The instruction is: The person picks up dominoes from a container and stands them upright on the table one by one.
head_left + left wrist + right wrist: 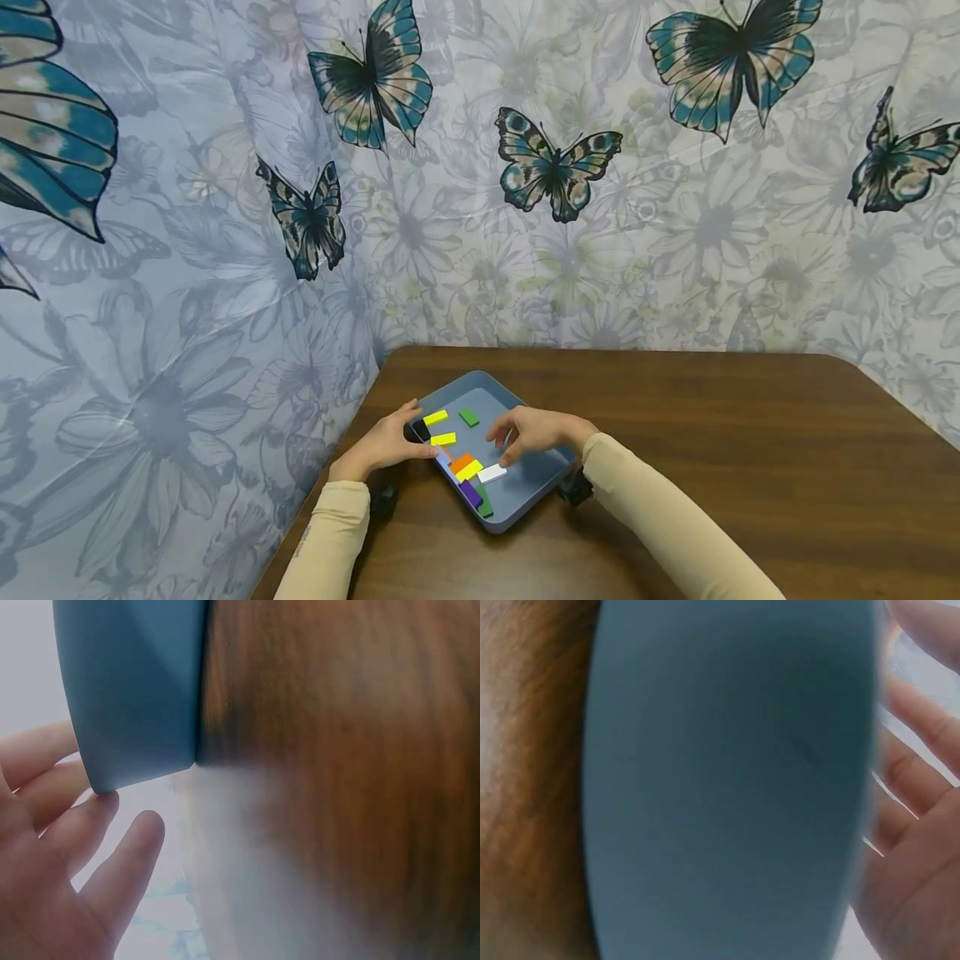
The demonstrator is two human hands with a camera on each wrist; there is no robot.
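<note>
A blue-grey tray [525, 493] lies at an angle on the table, with small flat coloured blocks in it. My left hand [384, 442] rests at its left side, thumb and fingers spread along the rim; in the left wrist view fingertips touch the tray's outer wall [135, 697]. A black piece [417, 430] shows between thumb and fingers. Over the tray is my right hand [542, 432], fingers bent loosely, nothing visible between them. Its thumb is close to a white block [492, 474]; whether they touch, I cannot tell. The right wrist view shows mostly tray wall [727, 780].
Along the tray's lower-left side lie orange [459, 462], yellow [469, 471], purple [471, 494] and green [485, 502] blocks. Two more yellow blocks [443, 439] are near the left hand, and another green block [468, 417] sits farther back. Butterfly-patterned walls [450, 292] border the brown table [712, 433].
</note>
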